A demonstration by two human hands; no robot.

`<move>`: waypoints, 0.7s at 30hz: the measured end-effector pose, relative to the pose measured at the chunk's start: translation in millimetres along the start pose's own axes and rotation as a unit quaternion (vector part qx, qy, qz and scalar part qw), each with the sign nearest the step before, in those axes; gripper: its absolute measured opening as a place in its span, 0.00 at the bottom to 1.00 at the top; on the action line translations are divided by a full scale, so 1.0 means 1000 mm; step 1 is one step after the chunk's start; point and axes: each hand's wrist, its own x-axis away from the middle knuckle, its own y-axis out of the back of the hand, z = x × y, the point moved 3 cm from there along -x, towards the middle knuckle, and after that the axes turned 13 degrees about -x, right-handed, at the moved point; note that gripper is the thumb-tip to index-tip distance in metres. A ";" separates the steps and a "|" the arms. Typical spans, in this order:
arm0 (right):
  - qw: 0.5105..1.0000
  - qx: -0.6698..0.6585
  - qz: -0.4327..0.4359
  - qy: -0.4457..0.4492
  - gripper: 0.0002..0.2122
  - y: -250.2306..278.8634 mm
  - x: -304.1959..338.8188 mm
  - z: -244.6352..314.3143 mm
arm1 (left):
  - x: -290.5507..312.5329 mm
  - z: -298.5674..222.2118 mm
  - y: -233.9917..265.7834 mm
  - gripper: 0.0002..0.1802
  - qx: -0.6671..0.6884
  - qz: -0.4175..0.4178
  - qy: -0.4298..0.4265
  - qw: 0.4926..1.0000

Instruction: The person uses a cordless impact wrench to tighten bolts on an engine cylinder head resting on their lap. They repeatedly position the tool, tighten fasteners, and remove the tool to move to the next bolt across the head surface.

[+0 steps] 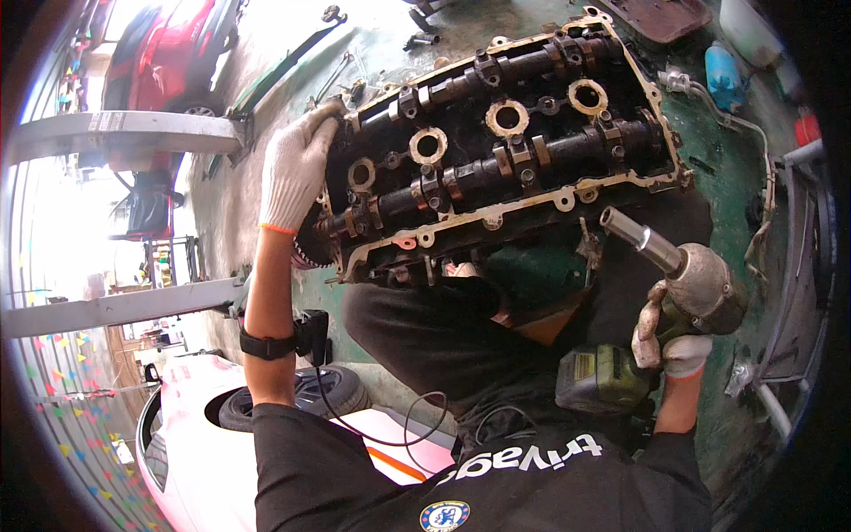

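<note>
A cylinder head (479, 171) with two camshafts, bearing caps and round spark plug openings lies tilted across the upper middle. It is dark and oily inside a pale rim. My left hand (297, 168), in a white knit glove, grips its left end, with the fingers over the upper corner. At the lower right, my gloved right hand (686, 355) is closed round the handle of a cordless impact wrench (706, 288). A long metal socket (645, 241) on the wrench points up and left, just apart from the head's lower edge. The wrench's battery (596, 377) hangs beside my lap.
Beyond the head, loose tools and small metal parts (341, 80) lie on the floor. A blue bottle (724, 75) and a bent metal pipe (753, 133) are at the right. Grey lift arms (133, 133) reach in from the left. A pink-white car (191, 426) stands lower left, a red car (164, 66) upper left.
</note>
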 end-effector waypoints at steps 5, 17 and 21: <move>0.999 0.045 0.024 0.000 0.40 -0.003 -0.006 -0.002 | -0.003 0.013 -0.003 0.17 0.057 0.065 0.059 0.994; 0.997 -0.066 0.048 0.012 0.34 -0.085 -0.036 -0.059 | 0.166 -0.160 0.067 0.48 0.156 0.041 -0.215 0.963; 0.849 0.497 0.025 0.179 0.36 -0.135 -0.055 -0.113 | 0.206 -0.173 0.045 0.50 0.277 0.169 -0.069 0.944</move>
